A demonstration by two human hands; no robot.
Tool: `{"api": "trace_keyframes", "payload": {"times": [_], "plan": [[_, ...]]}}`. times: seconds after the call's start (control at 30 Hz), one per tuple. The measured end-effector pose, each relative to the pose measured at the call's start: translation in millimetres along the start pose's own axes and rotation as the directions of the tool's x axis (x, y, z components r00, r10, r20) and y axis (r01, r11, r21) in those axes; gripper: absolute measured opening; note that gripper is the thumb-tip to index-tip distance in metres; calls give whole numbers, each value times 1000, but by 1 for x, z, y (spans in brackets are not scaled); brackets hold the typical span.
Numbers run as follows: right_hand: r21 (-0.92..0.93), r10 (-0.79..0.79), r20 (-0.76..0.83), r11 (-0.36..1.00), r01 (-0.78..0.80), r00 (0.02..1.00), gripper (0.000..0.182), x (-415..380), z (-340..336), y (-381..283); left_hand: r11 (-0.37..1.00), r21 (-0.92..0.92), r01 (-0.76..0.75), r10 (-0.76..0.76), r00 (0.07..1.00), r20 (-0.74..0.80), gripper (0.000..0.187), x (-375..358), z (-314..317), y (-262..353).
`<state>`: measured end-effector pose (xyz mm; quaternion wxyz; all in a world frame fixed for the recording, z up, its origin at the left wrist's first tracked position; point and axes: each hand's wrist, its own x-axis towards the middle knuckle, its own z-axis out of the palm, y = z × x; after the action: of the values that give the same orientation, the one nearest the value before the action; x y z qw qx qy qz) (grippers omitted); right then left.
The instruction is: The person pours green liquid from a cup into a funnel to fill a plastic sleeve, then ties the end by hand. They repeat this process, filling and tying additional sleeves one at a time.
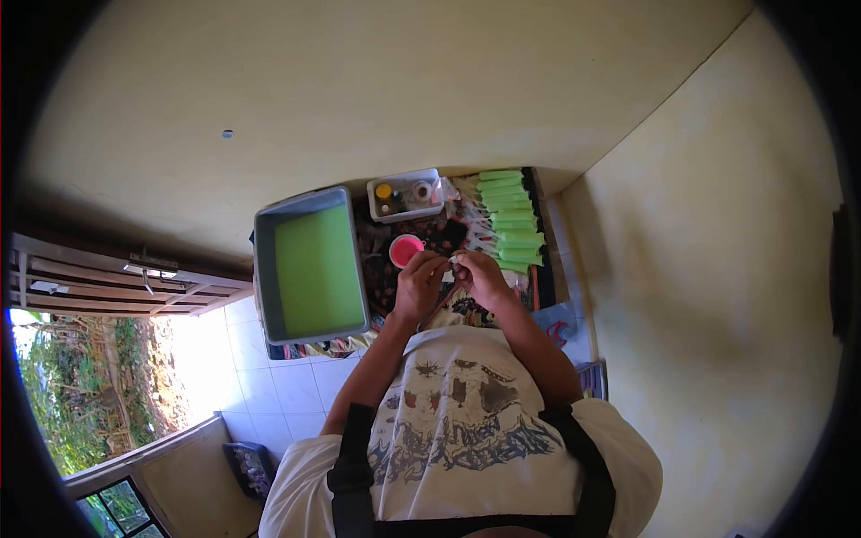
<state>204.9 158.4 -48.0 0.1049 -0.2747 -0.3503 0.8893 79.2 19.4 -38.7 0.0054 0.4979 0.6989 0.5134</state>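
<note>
Here, closest in, the left hand [420, 280] and right hand [480, 276] meet, fingertips pressed on a small whitish packet [454, 263] held between them; sealing or tying it seems the step in hand, and setting it aside likely comes after. Just beyond sits a round pink plastic cup [404, 249]. Further out lie a grey rectangular tub of green liquid [311, 265], a row of filled green plastic sleeves [513, 222] and a small clear box [406, 195], on patterned cloth [384, 278] against cream walls [359, 90].
</note>
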Motion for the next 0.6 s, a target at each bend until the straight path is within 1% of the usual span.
{"api": "trace_keyframes", "payload": {"times": [0.07,0.17,0.2,0.27,0.37,0.4,0.43,0.47,0.5,0.53,0.6], "plan": [[88,35,37,995,-38,999,13,0,-8,1,1000,-18,-10,10,1000,8,17,-2,0,-4],[199,159,34,966,-163,987,14,-9,1,-8,998,3,-60,60,998,12,18,-2,0,-5],[237,172,43,955,-177,984,13,-11,2,-8,996,20,-81,81,997,13,19,-3,0,-5],[309,197,69,928,-209,978,12,-12,4,-8,997,13,-75,75,997,-10,19,-5,1,-6],[227,50,-22,973,-44,999,14,-7,5,-2,998,7,-68,68,997,-42,19,-3,4,-7],[10,-74,-27,997,74,997,17,-8,7,-6,998,5,-66,67,996,-52,19,-2,5,-6],[-206,-196,-7,960,190,981,23,-10,8,-9,999,0,-42,42,997,-61,19,-1,5,-5],[-409,-306,39,864,295,951,31,-11,9,-11,1000,-4,-17,16,997,-69,19,-1,5,-3],[-593,-346,90,735,330,934,35,-11,9,-8,1000,-9,9,-10,997,-75,19,-3,5,-2],[-689,-471,123,593,416,874,29,-10,8,-5,1000,-7,6,-6,998,-59,17,-4,6,-2],[-827,-668,235,244,506,706,18,-4,14,-2,1000,-7,-5,5,1000,-27,15,-4,8,-1]]}}
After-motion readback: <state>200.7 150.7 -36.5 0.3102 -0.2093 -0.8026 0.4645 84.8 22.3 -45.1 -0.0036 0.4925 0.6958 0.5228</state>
